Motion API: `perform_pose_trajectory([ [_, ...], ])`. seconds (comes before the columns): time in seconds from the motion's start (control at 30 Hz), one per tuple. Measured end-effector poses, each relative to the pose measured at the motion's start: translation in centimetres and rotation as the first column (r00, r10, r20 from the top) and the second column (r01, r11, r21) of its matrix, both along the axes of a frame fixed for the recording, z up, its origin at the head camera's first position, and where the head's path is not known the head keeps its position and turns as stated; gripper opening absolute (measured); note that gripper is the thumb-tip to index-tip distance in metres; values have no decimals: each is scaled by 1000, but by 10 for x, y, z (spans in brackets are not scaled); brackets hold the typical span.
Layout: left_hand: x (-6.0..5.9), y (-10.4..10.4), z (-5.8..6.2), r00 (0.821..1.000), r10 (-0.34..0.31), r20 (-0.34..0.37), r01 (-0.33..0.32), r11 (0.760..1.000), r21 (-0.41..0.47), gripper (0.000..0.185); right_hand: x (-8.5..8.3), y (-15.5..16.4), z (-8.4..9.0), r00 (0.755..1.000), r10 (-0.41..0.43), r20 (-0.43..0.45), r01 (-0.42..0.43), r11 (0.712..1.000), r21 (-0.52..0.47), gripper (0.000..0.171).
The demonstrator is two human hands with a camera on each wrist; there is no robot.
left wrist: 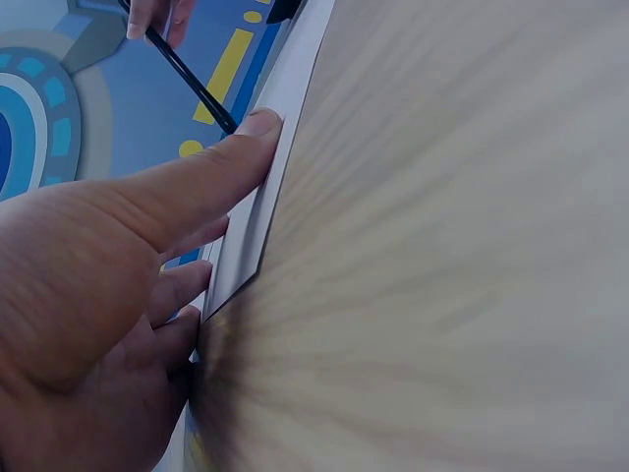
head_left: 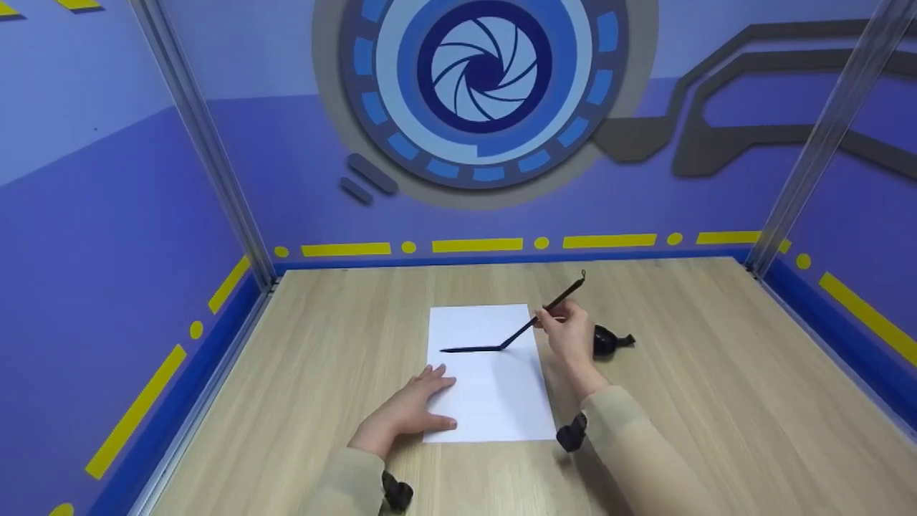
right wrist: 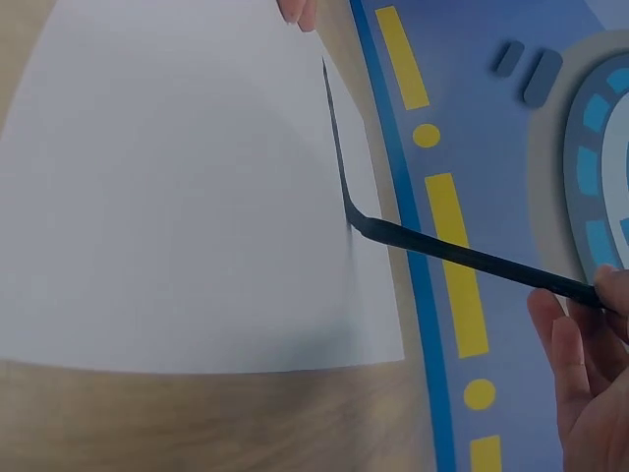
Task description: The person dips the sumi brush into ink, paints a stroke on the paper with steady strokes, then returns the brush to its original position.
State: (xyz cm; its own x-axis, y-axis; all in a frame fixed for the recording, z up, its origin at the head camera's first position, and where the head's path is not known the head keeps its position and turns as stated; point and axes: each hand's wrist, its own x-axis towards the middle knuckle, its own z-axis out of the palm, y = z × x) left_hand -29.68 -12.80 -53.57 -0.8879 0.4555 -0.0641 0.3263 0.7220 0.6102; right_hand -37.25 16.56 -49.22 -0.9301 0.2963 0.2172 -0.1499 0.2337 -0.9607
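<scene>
Head view, right hand: the right hand [head_left: 566, 331] pinches a brush [head_left: 548, 309] partway along its shaft, fingers curled round it.
Head view, brush axis: the shaft slants from its top end, up and away past the hand, down and leftward to the tip, which meets the paper [head_left: 494, 394] at the right end of a dark stroke [head_left: 471, 349].
Head view, stroke: it runs sideways across the sheet, well left of the right hand and just beyond the left fingertips.
Head view, left hand: the left hand [head_left: 412, 408] lies flat with straight fingers on the sheet's near-left edge, holding nothing; it is the nearer one to the stroke's left end.
Head view, rest: a small black object [head_left: 610, 340] sits on the worktop [head_left: 716, 401] just right of the right hand; what it is I cannot tell.
Left wrist view: the left hand [left wrist: 108, 295] shows close up, thumb and fingers stretched out along the paper [left wrist: 285, 128] edge; beyond the thumb tip the brush [left wrist: 192, 79] comes down toward the sheet. The right hand [left wrist: 157, 18] is cut off at the top edge. The worktop [left wrist: 452, 256] is blurred.
Right wrist view: the brush [right wrist: 472, 258] reaches leftward from the right hand [right wrist: 590, 364], tip on the paper [right wrist: 177, 197] where the stroke [right wrist: 334, 138] ends. Only a few fingers show at the frame's edge, so the grip is partly cut off. A left fingertip [right wrist: 299, 12] peeks in at the top.
</scene>
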Motion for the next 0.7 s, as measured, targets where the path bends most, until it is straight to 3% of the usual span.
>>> perform_pose_trajectory([
  [0.7,3,1,1,1000,12,27,-12,1000,17,78,3,23,1,999,-16,41,16,1000,20,14],
])
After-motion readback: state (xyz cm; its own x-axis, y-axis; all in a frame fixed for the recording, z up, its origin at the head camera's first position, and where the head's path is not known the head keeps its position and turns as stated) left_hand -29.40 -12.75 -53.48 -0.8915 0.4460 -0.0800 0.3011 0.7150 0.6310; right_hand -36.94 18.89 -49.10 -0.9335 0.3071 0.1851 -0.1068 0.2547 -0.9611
